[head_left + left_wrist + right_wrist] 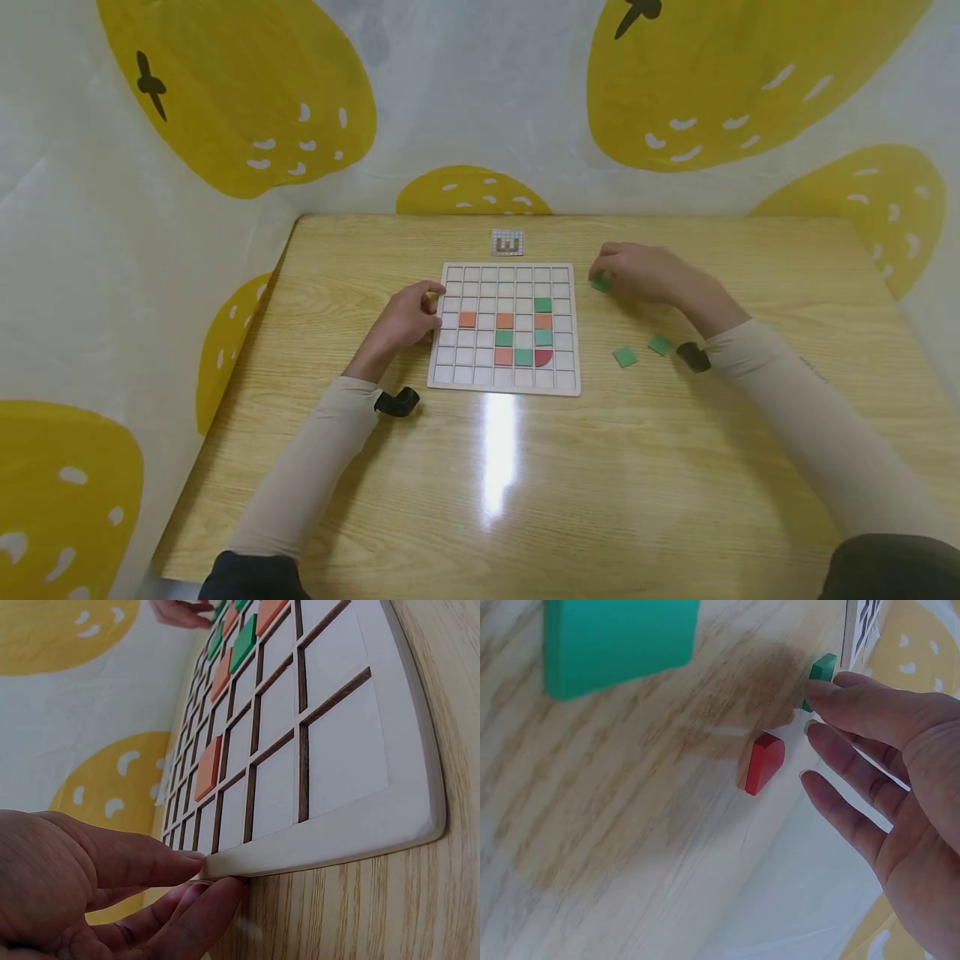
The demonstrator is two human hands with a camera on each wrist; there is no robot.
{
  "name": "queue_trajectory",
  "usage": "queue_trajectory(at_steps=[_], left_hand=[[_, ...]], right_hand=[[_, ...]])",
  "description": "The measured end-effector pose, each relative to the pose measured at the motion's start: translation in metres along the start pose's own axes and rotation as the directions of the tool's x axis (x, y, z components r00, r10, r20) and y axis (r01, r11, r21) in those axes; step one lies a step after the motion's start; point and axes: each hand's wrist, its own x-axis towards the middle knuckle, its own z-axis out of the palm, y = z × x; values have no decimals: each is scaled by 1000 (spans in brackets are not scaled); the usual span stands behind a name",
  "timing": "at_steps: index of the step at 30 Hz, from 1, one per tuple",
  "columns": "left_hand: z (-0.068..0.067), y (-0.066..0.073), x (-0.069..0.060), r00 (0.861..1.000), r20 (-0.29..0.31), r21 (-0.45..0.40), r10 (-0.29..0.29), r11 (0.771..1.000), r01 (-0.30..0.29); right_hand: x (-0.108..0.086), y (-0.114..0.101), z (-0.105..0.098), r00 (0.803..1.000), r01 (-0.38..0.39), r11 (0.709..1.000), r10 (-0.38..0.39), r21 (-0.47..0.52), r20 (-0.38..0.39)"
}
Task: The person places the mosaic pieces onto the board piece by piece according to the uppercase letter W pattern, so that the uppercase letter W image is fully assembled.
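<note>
A white grid board [465, 375] with dark grooves bears several green, orange and red pieces in its cells, among them an orange square [210, 769] and a red quarter-round [543, 358]. My left hand [408, 317] holds the board's left edge between thumb and fingers, as the left wrist view shows. To the right of the board, my right hand [643, 272] pinches a green square tile [821, 675] by thumb and fingertips. A red piece with a rounded corner [766, 761] lies near that hand; the hand hides it in the head view.
Two green tiles, one nearer the board [624, 357] and one farther right [660, 345], lie on the wooden table [637, 467]. Behind the board is a small printed pattern card [508, 242]. A patterned wall covering [480, 100] borders the table's back and left.
</note>
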Motion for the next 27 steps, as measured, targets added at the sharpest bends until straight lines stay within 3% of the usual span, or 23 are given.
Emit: queue_trajectory(at_steps=[14,22,27], left_hand=[[-1,1,-1,1000,6,7,2,1000,-2],[-1,0,1,1000,2,9,0,1000,0],[-1,0,1,1000,2,7,-2,1000,2]], right_hand=[[1,0,0,999,46,999,-46,2,-3],[2,-2,-5,997,-8,1000,8,0,78],[3,-4,-5,995,8,1000,-9,15,95]])
